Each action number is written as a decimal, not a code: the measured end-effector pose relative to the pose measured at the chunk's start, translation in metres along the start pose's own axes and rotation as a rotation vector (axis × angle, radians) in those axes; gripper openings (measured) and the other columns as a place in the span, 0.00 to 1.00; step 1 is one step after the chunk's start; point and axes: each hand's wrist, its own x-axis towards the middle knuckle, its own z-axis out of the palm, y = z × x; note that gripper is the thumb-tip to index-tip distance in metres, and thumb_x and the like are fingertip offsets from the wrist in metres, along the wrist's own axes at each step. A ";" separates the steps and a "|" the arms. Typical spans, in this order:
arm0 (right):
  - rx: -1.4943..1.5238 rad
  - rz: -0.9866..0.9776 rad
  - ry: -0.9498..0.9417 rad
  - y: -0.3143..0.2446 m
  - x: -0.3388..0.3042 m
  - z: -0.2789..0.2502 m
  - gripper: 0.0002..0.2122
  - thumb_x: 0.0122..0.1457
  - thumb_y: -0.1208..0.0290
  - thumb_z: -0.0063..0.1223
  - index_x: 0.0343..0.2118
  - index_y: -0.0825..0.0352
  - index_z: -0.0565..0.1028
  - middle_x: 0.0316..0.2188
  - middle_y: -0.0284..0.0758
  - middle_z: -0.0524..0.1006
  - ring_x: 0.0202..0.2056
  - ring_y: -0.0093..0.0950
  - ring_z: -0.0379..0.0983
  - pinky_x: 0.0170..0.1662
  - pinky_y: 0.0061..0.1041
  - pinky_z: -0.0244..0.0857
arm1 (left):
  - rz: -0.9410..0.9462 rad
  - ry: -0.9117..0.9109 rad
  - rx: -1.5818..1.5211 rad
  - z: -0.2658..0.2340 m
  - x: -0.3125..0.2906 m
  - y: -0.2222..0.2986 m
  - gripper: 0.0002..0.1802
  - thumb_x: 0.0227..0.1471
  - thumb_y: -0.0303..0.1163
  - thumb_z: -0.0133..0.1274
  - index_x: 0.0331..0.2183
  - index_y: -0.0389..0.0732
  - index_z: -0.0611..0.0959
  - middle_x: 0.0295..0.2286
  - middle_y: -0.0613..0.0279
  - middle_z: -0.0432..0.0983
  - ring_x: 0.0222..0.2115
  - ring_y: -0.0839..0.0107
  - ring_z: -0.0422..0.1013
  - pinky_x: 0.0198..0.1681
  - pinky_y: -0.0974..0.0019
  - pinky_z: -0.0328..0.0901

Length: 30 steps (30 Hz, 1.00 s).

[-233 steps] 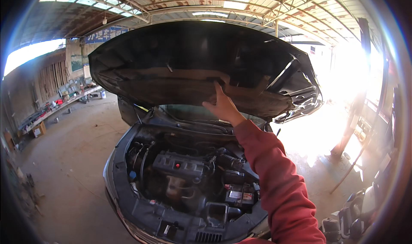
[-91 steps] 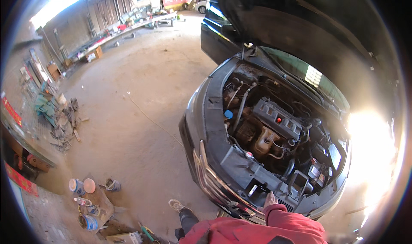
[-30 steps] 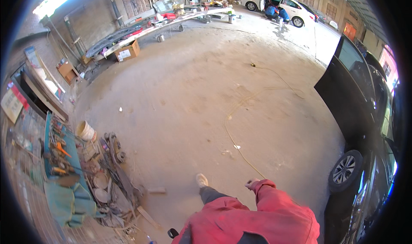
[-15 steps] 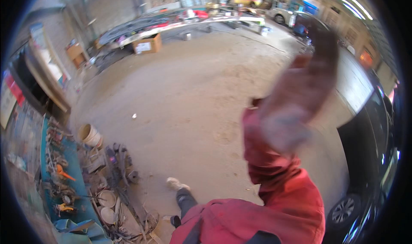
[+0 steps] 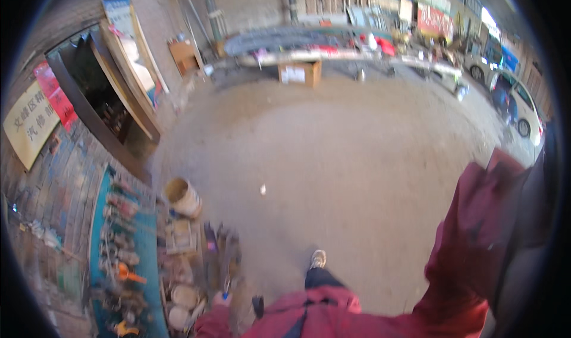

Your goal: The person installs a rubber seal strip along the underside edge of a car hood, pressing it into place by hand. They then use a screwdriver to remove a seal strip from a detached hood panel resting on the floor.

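My left hand (image 5: 222,299) is low, beside the tool board, at the end of a red sleeve. Its fingers look closed on a slim tool with a blue part (image 5: 226,295); its exact kind is too small to tell. On the right, my raised arm in a loose red sleeve (image 5: 461,237) reaches to the picture's edge. Against that sleeve hangs a large dark, blurred shape (image 5: 529,213), whose kind I cannot make out. My right hand's fingers are hidden there. The teal tool board (image 5: 151,234) carries several hand tools, among them an orange-handled one (image 5: 126,272).
A dirty white bucket (image 5: 185,199) stands past the board, with dark metal parts (image 5: 221,252) nearer me. An open doorway (image 5: 110,100) is at left. Along the far wall runs a cluttered bench (image 5: 267,58) with a cardboard box (image 5: 300,74). A white car (image 5: 523,103) stands far right.
My view has swung left, bringing the doorway and tool board further in. My right arm has moved from mid-view to the right edge. My left hand has come into sight; the black car has left view.
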 end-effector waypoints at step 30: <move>-0.090 0.120 -0.048 0.034 -0.294 0.848 0.48 0.46 0.58 0.73 0.66 0.74 0.56 0.64 0.51 0.61 0.65 0.47 0.57 0.65 0.42 0.51 | -0.002 0.098 -0.299 -0.157 0.834 0.412 0.21 0.52 0.46 0.60 0.38 0.36 0.82 0.29 0.48 0.79 0.28 0.54 0.76 0.34 0.51 0.69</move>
